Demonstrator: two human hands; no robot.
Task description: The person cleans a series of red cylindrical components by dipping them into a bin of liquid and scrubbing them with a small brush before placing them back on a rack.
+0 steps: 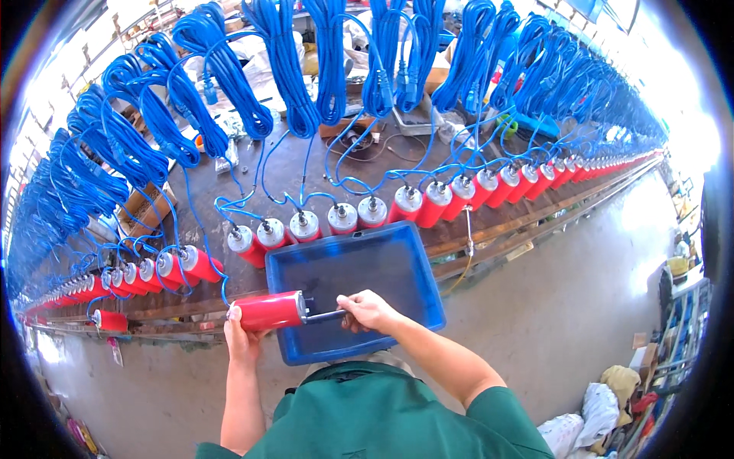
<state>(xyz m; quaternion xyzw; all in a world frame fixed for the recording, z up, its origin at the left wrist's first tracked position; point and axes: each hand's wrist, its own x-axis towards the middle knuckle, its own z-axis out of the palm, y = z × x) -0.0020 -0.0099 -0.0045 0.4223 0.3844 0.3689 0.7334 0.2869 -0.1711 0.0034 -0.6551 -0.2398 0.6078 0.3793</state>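
Note:
Lying on its side above the left part of a blue tray (419, 264), a red cylinder (267, 310) has a blue cable at its left end. My left hand (243, 336) is wrapped round that left end. From the cylinder's silvery right end, a short dark rod (326, 316) extends toward my right hand (368, 312), whose fingers are closed on its outer end. Whether the rod is a tool or a part of the cylinder, I cannot tell. The tray's dark bottom shows beyond both hands.
Red cylinders (372, 212) with grey caps stand in a long row along the dark bench (283, 180). Bundles of blue cable (287, 69) hang above it, their ends running down to the caps. One more red cylinder (112, 320) is at the bench edge. White sacks (599, 405) lie lower right.

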